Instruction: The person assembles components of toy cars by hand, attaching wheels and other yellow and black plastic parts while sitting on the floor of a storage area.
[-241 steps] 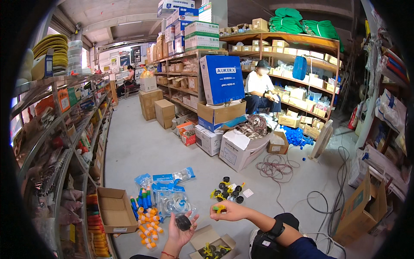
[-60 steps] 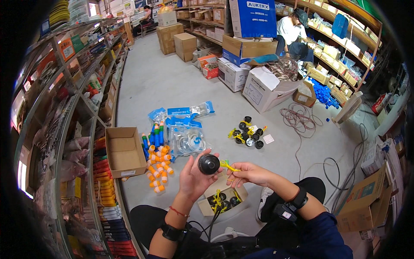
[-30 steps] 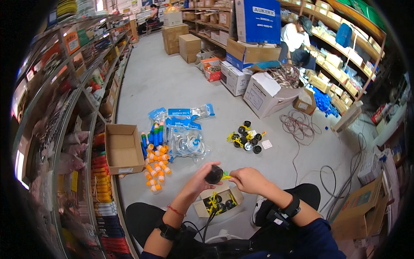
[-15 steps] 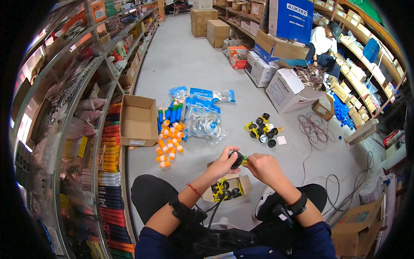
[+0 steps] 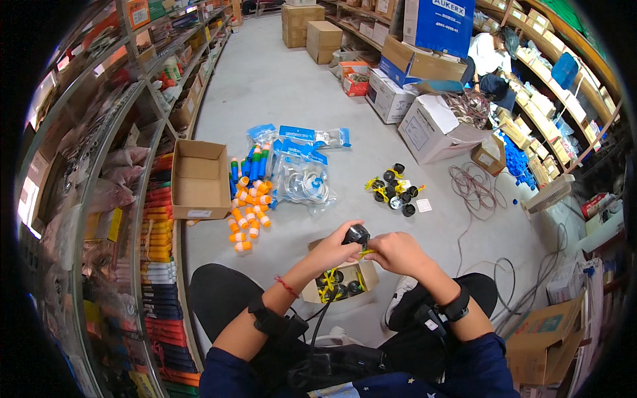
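- Black round plastic piece (image 5: 357, 235) is gripped by the left hand (image 5: 340, 248), fingers wrapped on it; held above the near box.
- Thin yellow plastic strap (image 5: 365, 253) is pinched by the right hand (image 5: 396, 252) just beside that piece; fingertips partly hidden by the knuckles.
- Small open tan cardboard box (image 5: 369, 273) is set between the knees, loaded with more black pieces and yellow straps; its far side is partly blocked by both hands.
- Loose pile of black round pieces (image 5: 395, 192) is spread ahead right, white square printed card (image 5: 424, 205) just beside.
- Ahead left, orange-and-white plastic caps (image 5: 245, 215), blue-and-green cylinders (image 5: 255, 166) and clear blue-topped plastic bags (image 5: 302, 179) are bunched together; larger open brown cardboard box (image 5: 199, 179) is placed alongside.
- Labels: white lettering is carried by the tall blue carton (image 5: 448, 20); a dark printed panel is shown on the white carton (image 5: 431, 129); a white sticker is stuck on the larger brown box's near wall.
- Left edge is bounded by metal shelving (image 5: 147, 79); right side is crossed by tangled reddish cord (image 5: 474, 189) and black cable (image 5: 557, 259).
- Aisle of gray floor (image 5: 265, 86) is framed between shelving and cartons.
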### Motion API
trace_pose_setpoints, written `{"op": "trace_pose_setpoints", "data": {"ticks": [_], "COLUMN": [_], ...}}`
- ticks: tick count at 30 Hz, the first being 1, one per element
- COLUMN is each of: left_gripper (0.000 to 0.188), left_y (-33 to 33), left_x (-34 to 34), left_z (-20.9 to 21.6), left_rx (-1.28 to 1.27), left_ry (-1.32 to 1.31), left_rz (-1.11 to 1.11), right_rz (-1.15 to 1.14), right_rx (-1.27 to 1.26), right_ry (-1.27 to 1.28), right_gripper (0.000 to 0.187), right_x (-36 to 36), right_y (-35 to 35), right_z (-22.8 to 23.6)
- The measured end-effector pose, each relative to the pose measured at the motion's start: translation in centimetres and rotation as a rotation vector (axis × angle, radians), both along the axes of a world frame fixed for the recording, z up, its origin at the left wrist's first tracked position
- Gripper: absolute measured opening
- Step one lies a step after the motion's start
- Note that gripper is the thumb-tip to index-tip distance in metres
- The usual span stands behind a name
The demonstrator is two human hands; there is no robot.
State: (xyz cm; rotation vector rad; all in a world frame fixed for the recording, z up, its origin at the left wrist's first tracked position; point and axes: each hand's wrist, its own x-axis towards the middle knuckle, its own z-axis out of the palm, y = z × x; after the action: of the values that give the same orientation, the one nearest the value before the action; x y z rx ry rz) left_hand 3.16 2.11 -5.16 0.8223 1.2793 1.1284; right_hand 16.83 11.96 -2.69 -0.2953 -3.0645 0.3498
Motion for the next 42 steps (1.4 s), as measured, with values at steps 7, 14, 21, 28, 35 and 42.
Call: {"op": "trace_pose_setpoints", "data": {"ticks": [7,14,21,28,35,42], "left_gripper": [0.070,0.063,0.060,0.048,0.038,0.030], "left_y": [-0.4,-0.2,-0.2,-0.4,-0.3,-0.1], "left_x": [0.2,-0.1,0.2,-0.2,-0.1,-0.5], "left_z": [-0.4,-0.8,-0.1,0.9,0.8,0.9], "left_rx": [0.194,0.283,0.274,0.284,0.136,0.128], "left_ry": [0.119,0.037,-0.152,-0.167,-0.180,-0.286], "left_rz": [-0.040,-0.104,-0.213,-0.300,-0.213,0.121], "right_rz": [0.039,0.025,0.019,-0.049,-0.096,-0.181], "right_rx": [-0.029,-0.080,-0.260,-0.291,-0.364,-0.648], "right_ry": [0.065,0.250,0.338,0.384,0.450,0.610], "right_gripper": [0.022,0.031,0.047,0.057,0.053,0.026], "right_x": [0.1,-0.2,-0.2,-0.1,-0.3,-1.3], "right_y": [0.3,-0.2,-0.3,-0.2,-0.1,-0.2], "right_z": [0.9,1.4,1.7,2.3,1.7,0.8]}}
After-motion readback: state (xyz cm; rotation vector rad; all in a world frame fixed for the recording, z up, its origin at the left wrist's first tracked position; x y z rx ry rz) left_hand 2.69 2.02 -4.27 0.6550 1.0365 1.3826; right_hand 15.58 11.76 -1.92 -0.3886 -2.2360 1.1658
